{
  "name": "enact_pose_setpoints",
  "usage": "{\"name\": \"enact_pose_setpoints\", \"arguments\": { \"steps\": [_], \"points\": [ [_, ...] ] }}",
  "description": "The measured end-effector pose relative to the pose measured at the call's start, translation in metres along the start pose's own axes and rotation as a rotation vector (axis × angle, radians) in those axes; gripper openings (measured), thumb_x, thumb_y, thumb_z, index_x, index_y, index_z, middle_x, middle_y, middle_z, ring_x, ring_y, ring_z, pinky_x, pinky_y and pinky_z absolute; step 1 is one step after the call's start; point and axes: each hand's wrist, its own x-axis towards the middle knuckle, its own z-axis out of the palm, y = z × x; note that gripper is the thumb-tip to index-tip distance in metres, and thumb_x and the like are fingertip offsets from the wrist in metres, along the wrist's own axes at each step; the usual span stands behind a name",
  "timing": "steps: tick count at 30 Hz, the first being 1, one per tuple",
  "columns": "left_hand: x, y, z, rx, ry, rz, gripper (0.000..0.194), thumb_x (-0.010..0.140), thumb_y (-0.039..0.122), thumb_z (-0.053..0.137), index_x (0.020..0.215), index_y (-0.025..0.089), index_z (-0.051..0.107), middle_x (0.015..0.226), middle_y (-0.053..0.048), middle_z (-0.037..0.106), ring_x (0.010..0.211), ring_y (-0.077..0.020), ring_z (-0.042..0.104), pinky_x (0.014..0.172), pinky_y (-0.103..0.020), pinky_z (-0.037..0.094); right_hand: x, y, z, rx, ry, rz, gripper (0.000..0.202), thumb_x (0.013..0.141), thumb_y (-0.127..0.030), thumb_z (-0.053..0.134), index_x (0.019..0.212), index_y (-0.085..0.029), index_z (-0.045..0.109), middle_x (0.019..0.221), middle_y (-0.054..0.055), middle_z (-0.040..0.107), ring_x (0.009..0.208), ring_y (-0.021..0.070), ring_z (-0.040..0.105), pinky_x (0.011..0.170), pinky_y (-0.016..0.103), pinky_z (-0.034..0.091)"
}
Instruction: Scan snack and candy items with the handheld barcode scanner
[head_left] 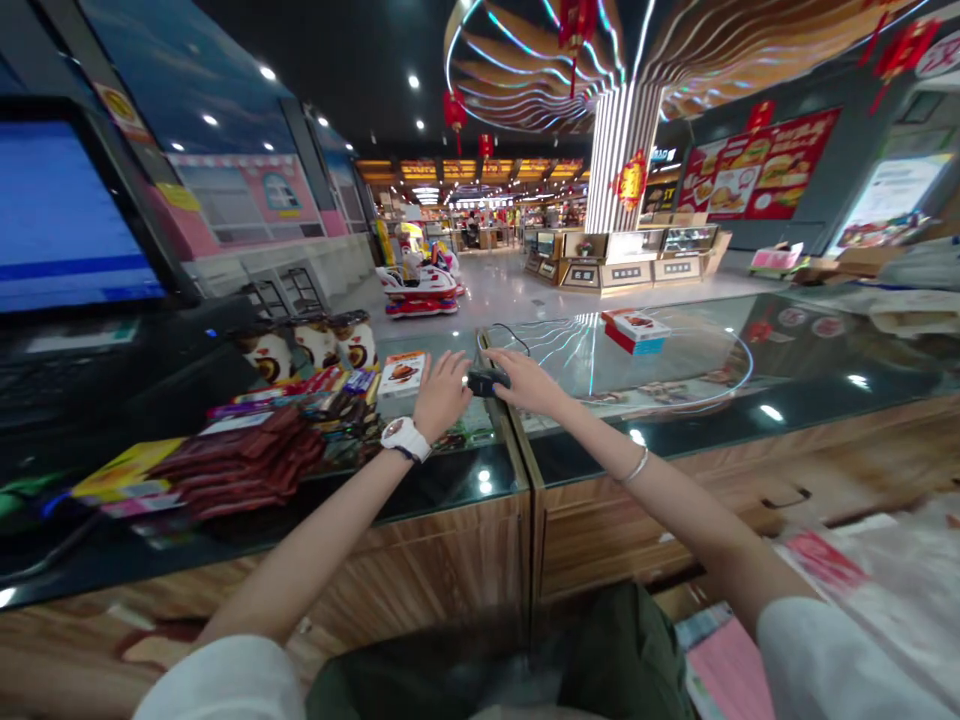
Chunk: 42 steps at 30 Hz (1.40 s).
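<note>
A small black device (pixel 486 382) with a thin cable is on the glass counter, at the seam between two counter sections. My right hand (pixel 523 380) grips its right side, thumb below and fingers over the top. At its left edge, my left hand (pixel 444 388) rests with fingers spread, touching or very near it. An orange and white box (pixel 403 375) lies just left of my left hand. Dark red packets (pixel 247 460) are stacked further left, beside small colourful snack packs (pixel 341 400).
A monitor (pixel 71 215) stands at the left. Black and white bags (pixel 315 345) line the counter behind the snacks. Red, white and blue boxes (pixel 636 330) lie on the right counter section. Plastic bags (pixel 911 570) are at the lower right.
</note>
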Motion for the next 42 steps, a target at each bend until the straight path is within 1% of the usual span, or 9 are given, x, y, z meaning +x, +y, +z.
{"name": "enact_pose_setpoints", "arguments": {
  "steps": [4, 10, 13, 16, 21, 24, 30, 36, 42],
  "points": [
    [-0.015, -0.030, -0.001, 0.067, 0.008, -0.072, 0.051, 0.086, 0.017, 0.049, 0.136, 0.019, 0.054, 0.152, -0.011, 0.047, 0.146, -0.0286, 0.035, 0.126, -0.051, 0.013, 0.023, -0.021, 0.033, 0.040, -0.033, -0.090, 0.067, 0.083, -0.017, 0.053, 0.149, -0.017, 0.042, 0.150, 0.013, 0.049, 0.140, 0.0256, 0.045, 0.119, 0.045, 0.035],
    [-0.023, -0.060, 0.019, 0.112, -0.005, -0.256, 0.054, 0.081, 0.016, 0.056, 0.135, 0.014, 0.054, 0.151, -0.019, 0.046, 0.145, -0.0346, 0.036, 0.123, -0.055, 0.016, 0.059, -0.038, 0.083, 0.090, -0.101, -0.115, 0.067, 0.079, -0.013, 0.056, 0.145, -0.011, 0.045, 0.148, 0.018, 0.049, 0.140, 0.0270, 0.045, 0.120, 0.045, 0.034],
    [-0.022, -0.069, 0.028, 0.104, -0.026, -0.325, 0.058, 0.078, 0.015, 0.061, 0.135, 0.012, 0.053, 0.151, -0.021, 0.046, 0.145, -0.0360, 0.035, 0.123, -0.055, 0.015, 0.075, -0.041, 0.105, 0.116, -0.120, -0.088, 0.067, 0.077, -0.012, 0.058, 0.143, -0.011, 0.046, 0.146, 0.019, 0.050, 0.139, 0.0279, 0.047, 0.118, 0.047, 0.035],
    [-0.022, -0.078, 0.033, 0.095, -0.027, -0.319, 0.060, 0.076, 0.014, 0.062, 0.135, 0.012, 0.052, 0.152, -0.021, 0.045, 0.146, -0.0349, 0.035, 0.124, -0.054, 0.014, 0.088, -0.040, 0.121, 0.116, -0.147, -0.049, 0.068, 0.075, -0.011, 0.060, 0.142, -0.012, 0.046, 0.145, 0.020, 0.051, 0.139, 0.0284, 0.046, 0.118, 0.048, 0.035],
    [-0.028, -0.089, 0.043, 0.135, 0.000, -0.316, 0.055, 0.081, 0.017, 0.056, 0.134, 0.008, 0.055, 0.151, -0.022, 0.047, 0.144, -0.0352, 0.037, 0.125, -0.050, 0.012, 0.092, -0.031, 0.140, 0.094, -0.180, -0.013, 0.073, 0.075, -0.011, 0.059, 0.146, -0.010, 0.042, 0.153, 0.022, 0.042, 0.145, 0.0281, 0.039, 0.120, 0.046, 0.033],
    [-0.031, -0.091, 0.050, 0.164, -0.038, -0.342, 0.056, 0.085, 0.018, 0.051, 0.140, 0.008, 0.052, 0.154, -0.021, 0.043, 0.145, -0.0357, 0.037, 0.124, -0.052, 0.013, 0.088, -0.027, 0.144, 0.121, -0.248, -0.026, 0.080, 0.074, -0.011, 0.061, 0.151, -0.012, 0.038, 0.157, 0.021, 0.039, 0.148, 0.0283, 0.035, 0.121, 0.049, 0.030],
    [-0.031, -0.089, 0.048, 0.192, -0.219, -0.353, 0.054, 0.093, 0.021, 0.041, 0.146, 0.007, 0.046, 0.153, -0.016, 0.046, 0.146, -0.0329, 0.036, 0.124, -0.053, 0.013, 0.080, -0.032, 0.141, 0.069, -0.405, 0.016, 0.069, 0.084, -0.011, 0.054, 0.149, 0.002, 0.036, 0.156, 0.026, 0.037, 0.149, 0.0265, 0.033, 0.124, 0.044, 0.026],
    [-0.031, -0.081, 0.036, 0.160, -0.197, -0.317, 0.046, 0.091, 0.019, 0.047, 0.135, 0.012, 0.057, 0.143, -0.015, 0.058, 0.141, -0.0330, 0.042, 0.123, -0.056, 0.016, 0.075, -0.039, 0.128, 0.029, -0.431, 0.027, 0.062, 0.085, -0.010, 0.054, 0.147, -0.009, 0.044, 0.155, 0.020, 0.044, 0.145, 0.0250, 0.042, 0.120, 0.042, 0.032],
    [-0.030, -0.069, 0.015, 0.085, -0.246, -0.231, 0.035, 0.085, 0.020, 0.058, 0.119, 0.019, 0.068, 0.124, -0.012, 0.071, 0.125, -0.0315, 0.058, 0.123, -0.057, 0.017, 0.075, -0.037, 0.097, -0.058, -0.503, 0.072, 0.054, 0.084, -0.010, 0.059, 0.138, -0.010, 0.055, 0.140, 0.020, 0.060, 0.128, 0.0293, 0.059, 0.108, 0.038, 0.045]
  ]
}}
